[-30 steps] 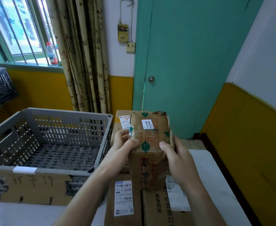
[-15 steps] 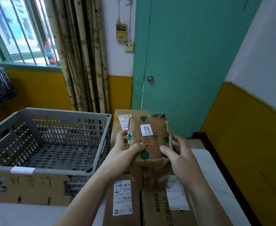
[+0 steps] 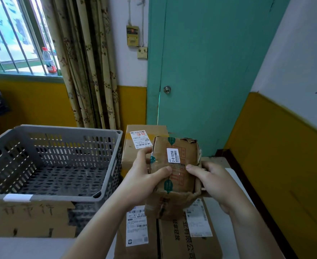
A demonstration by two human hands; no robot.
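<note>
Gripped from both sides above the middle of the table (image 3: 32,248): a battered parcel (image 3: 180,184), cardboard torn along its far-right and near edges, white label (image 3: 173,155) turned up toward the camera. Left hand (image 3: 144,176) curled round the parcel's left edge, thumb laid across the top; right hand (image 3: 212,182) clasping the right edge, thumb likewise on top, the two thumb tips close together just below the label. Directly beneath, a near box (image 3: 172,240) lying flat and running to the table's near edge, two shipping slips on its lid; whether touched by the parcel's lower end or cleared by it, impossible to tell. Behind the parcel, a far box (image 3: 144,131) at the table's far edge, partly hidden by the left hand. To the left, a grey crate (image 3: 69,128) taking up that side of the table, its right wall just beside both boxes, a hand-lettered cardboard sign (image 3: 28,217) on its front. To the right, a strip of white tabletop between the boxes and the right edge, with the yellow wall (image 3: 284,156) close beyond. Ahead, past the far edge, a shut green door (image 3: 210,71) and a curtain (image 3: 90,71)
</note>
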